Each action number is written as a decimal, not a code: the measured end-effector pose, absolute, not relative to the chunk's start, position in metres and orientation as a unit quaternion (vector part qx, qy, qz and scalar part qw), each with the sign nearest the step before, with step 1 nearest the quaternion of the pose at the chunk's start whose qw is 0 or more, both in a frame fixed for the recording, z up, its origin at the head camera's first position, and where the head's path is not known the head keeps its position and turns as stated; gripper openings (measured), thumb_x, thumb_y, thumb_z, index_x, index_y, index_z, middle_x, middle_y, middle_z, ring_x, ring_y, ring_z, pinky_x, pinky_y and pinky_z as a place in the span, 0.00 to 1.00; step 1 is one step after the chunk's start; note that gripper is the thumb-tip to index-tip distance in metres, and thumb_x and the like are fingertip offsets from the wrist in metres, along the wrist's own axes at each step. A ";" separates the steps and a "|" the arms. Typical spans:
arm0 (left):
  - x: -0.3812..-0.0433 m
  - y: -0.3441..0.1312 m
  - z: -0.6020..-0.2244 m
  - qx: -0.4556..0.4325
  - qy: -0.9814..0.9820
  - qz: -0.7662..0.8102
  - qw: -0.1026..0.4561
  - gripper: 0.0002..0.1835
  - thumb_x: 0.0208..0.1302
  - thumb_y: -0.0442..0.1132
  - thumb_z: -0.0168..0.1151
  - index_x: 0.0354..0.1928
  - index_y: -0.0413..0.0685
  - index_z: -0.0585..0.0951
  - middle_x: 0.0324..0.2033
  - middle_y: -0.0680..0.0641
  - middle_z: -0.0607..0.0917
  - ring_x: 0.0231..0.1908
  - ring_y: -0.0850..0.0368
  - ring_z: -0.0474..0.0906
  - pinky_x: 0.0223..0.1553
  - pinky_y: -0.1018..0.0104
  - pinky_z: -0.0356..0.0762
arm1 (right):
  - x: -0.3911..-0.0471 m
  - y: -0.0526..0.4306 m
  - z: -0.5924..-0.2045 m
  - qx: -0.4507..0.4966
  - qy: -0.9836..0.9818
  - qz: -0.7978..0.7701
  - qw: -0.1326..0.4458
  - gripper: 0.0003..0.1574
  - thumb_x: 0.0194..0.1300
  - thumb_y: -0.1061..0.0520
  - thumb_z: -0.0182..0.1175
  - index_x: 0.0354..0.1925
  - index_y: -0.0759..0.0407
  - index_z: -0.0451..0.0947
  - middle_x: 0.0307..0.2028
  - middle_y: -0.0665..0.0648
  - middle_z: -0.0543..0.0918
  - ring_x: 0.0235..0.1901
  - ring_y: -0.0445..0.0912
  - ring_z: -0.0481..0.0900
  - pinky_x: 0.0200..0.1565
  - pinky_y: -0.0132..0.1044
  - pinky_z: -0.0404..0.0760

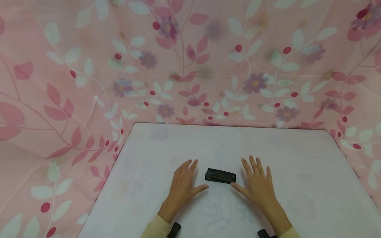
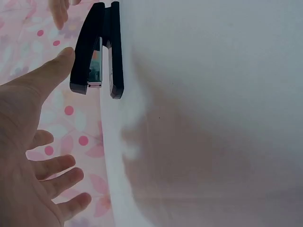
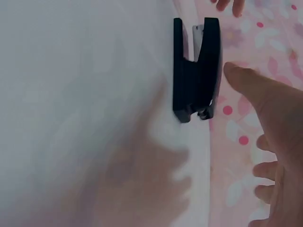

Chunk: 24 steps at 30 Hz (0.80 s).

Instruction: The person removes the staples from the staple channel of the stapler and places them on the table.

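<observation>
A black stapler point(image 1: 220, 175) lies on the white-covered table between the two hands, its long side running left to right in the head view. My left hand point(image 1: 183, 182) hovers to its left with fingers spread and thumb pointing toward it. On the other side, my right hand point(image 1: 257, 184) is spread too, its thumb tip close to the stapler's right end. Neither hand holds anything. The left wrist view shows the stapler point(image 2: 94, 52) from its front end, metal part visible between the two arms. In the right wrist view the stapler point(image 3: 196, 68) shows its hinge end nearer.
The table point(image 1: 164, 142) has a white cloth with faint patterns. Pink floral fabric point(image 1: 193, 62) hangs behind it and along both sides. Black wrist pieces point(image 1: 174, 230) stick out by both sleeves. The hands cast shadows on the cloth.
</observation>
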<state>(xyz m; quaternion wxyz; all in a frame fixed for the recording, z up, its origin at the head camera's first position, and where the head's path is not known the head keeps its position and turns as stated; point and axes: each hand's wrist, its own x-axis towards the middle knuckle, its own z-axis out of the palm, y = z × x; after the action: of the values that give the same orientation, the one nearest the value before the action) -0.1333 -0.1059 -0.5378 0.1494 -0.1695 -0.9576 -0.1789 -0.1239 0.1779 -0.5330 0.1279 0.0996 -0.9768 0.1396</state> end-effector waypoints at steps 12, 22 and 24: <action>-0.158 -0.089 -0.547 -0.213 -0.942 -0.247 0.085 0.41 0.50 0.57 0.75 0.63 0.43 0.76 0.54 0.44 0.82 0.54 0.50 0.78 0.54 0.55 0.77 | -0.146 0.133 -0.517 0.167 -0.974 0.128 0.087 0.50 0.57 0.31 0.66 0.69 0.54 0.67 0.64 0.64 0.74 0.61 0.61 0.74 0.56 0.60 0.74; -0.175 -0.085 -0.553 -0.244 -0.930 -0.274 0.039 0.32 0.52 0.49 0.76 0.58 0.41 0.80 0.45 0.47 0.85 0.45 0.54 0.79 0.49 0.60 0.78 | -0.156 0.103 -0.516 0.225 -0.965 0.109 0.084 0.38 0.59 0.37 0.67 0.60 0.57 0.76 0.55 0.60 0.79 0.53 0.56 0.79 0.49 0.52 0.80; -0.178 -0.085 -0.555 -0.246 -0.928 -0.278 0.027 0.31 0.53 0.49 0.75 0.58 0.42 0.80 0.45 0.48 0.85 0.44 0.55 0.79 0.49 0.62 0.77 | -0.157 0.100 -0.516 0.231 -0.963 0.110 0.082 0.36 0.60 0.38 0.67 0.58 0.58 0.77 0.53 0.60 0.80 0.51 0.55 0.80 0.48 0.50 0.80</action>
<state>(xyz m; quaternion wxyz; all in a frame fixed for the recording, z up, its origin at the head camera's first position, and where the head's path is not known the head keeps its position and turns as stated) -0.1779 -0.0850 -0.5550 0.0274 -0.2463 -0.9282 -0.2776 -0.1572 0.1002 -0.5162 0.0824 0.2309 -0.9632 0.1104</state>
